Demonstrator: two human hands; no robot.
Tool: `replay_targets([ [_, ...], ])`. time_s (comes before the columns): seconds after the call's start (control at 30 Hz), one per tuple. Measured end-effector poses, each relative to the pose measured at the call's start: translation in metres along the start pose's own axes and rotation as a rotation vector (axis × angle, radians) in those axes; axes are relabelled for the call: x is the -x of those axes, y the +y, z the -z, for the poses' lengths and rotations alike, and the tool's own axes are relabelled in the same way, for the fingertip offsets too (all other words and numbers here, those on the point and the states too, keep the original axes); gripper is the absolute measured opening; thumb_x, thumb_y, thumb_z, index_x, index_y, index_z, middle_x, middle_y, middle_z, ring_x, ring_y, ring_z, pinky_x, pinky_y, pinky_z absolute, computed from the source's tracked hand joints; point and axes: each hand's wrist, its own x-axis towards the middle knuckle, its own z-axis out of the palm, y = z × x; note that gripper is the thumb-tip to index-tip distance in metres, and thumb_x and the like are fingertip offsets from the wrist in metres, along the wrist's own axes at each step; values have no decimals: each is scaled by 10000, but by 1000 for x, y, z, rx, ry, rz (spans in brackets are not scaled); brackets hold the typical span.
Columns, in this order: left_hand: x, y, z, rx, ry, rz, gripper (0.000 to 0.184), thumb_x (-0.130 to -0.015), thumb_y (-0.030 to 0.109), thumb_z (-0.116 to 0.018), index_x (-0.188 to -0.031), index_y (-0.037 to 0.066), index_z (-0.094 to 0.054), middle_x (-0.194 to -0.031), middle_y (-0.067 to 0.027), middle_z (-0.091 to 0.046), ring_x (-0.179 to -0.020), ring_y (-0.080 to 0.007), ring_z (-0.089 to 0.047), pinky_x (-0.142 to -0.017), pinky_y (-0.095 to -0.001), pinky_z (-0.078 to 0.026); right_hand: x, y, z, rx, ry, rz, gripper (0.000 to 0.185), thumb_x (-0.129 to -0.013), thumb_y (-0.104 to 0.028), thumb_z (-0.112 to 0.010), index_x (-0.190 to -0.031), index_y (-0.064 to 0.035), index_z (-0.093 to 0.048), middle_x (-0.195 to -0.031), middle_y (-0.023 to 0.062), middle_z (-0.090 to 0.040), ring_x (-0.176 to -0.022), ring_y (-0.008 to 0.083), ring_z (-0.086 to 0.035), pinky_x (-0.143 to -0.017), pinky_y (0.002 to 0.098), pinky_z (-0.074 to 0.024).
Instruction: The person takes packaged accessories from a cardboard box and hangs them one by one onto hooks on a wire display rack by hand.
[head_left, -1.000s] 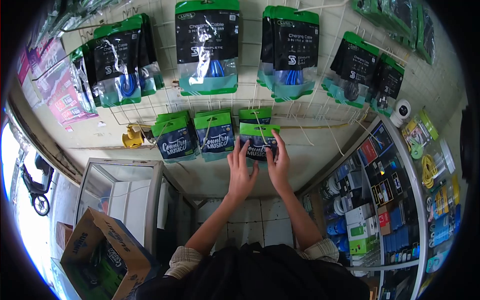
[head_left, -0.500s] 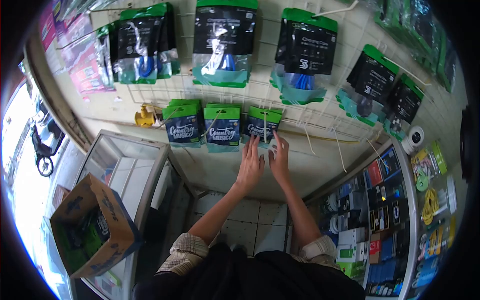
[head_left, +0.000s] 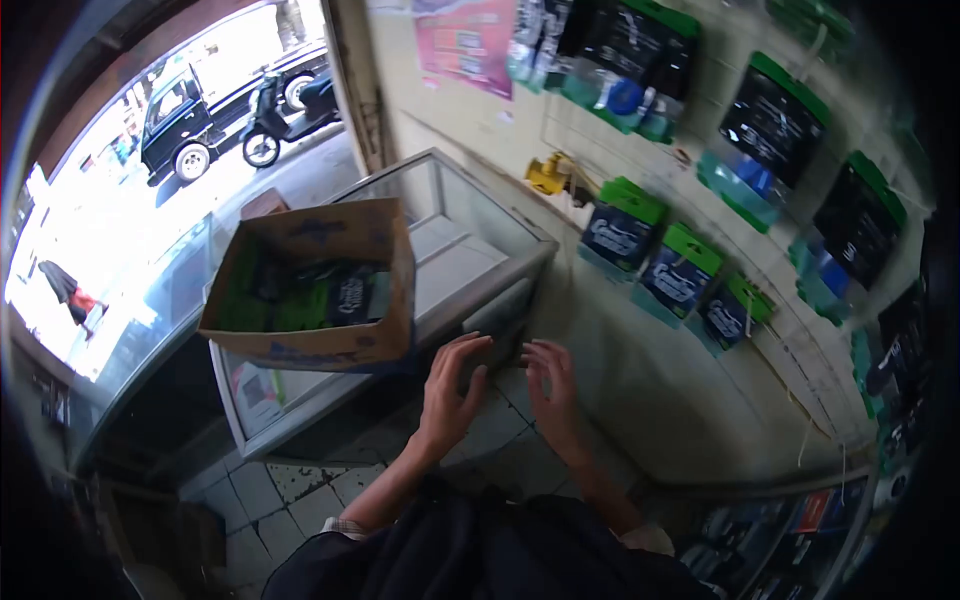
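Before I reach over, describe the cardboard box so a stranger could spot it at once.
Start at the wall of hanging packs and look left in the view to the pale-framed glass display case beside it. On top of that case stands the cardboard box. Brown and open-topped, with green-and-dark packets inside, it stands out from the see-through glass below it.

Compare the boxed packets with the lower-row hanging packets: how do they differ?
Pose: the boxed packets lie heaped inside the cardboard box; the hanging packets hang against the wall.
Arrangement: the boxed packets are jumbled together; the hanging packets form three side-by-side groups.
Shared: both show bright green and dark areas with white lettering.
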Motion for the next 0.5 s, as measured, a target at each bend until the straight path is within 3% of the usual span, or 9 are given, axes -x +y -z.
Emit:
replay_targets([
  [0.07,4,1,37,-5,140,55,302,-792,-39,-566,-1089,13,-568,-1102,-165,-583,-1120,-313,-525,-948,-390,-405,-26,-31,-25,-21,-77,159,270,-884,-15,-479,-1148,-24,-535,-1172,141,-483,-1000,243,-570,-852,331,-461],
  [0.17,-11,0,93,-107,209,-34,269,-795,-26,-562,-1061,14,-579,-1087,-163,-586,-1102,-313,-532,-934,-392,-409,-61,-64,-63,57,-194,381,272,-870,-15,-500,-1139,-34,-535,-1164,139,-489,-1025,263,-558,-870,333,-452],
  [0.3,-52,-32,166,-214,166,-49,225,-833,48,-552,-1055,13,-563,-1055,-167,-588,-1059,-330,-538,-913,-395,-420,-113,-105,-127,36,-357,515,301,-868,-43,-516,-1169,-54,-521,-1137,163,-497,-1044,315,-542,-877,379,-454],
  [0.33,-64,-51,179,-243,61,13,234,-837,71,-560,-1064,13,-567,-1061,-174,-594,-1043,-329,-563,-896,-398,-443,-128,-106,-144,38,-370,526,301,-868,-43,-516,-1169,-54,-521,-1137,163,-497,-1044,315,-542,-877,379,-454],
  [0.4,-85,-92,201,-273,-36,81,245,-841,94,-567,-1073,13,-570,-1066,-182,-600,-1027,-328,-589,-879,-400,-466,-157,-99,-181,300,-651,535,352,-861,-115,-565,-1201,-54,-498,-1151,184,-490,-1077,341,-527,-894,406,-453],
  [0.47,-100,-133,219,-597,-374,295,309,-858,230,-578,-1073,10,-565,-1069,-202,-608,-1023,-353,-586,-863,-432,-475,-184,-78,-217,623,-857,491,463,-831,-208,-621,-1235,-47,-462,-1187,194,-474,-1129,341,-500,-924,412,-447],
  [0.5,-100,-146,225,-600,-368,301,309,-858,230,-578,-1073,10,-565,-1069,-202,-608,-1023,-353,-586,-863,-432,-475,-195,-61,-233,743,-980,367,608,-785,-303,-667,-1269,-35,-415,-1207,202,-456,-1179,355,-458,-958,424,-431],
])
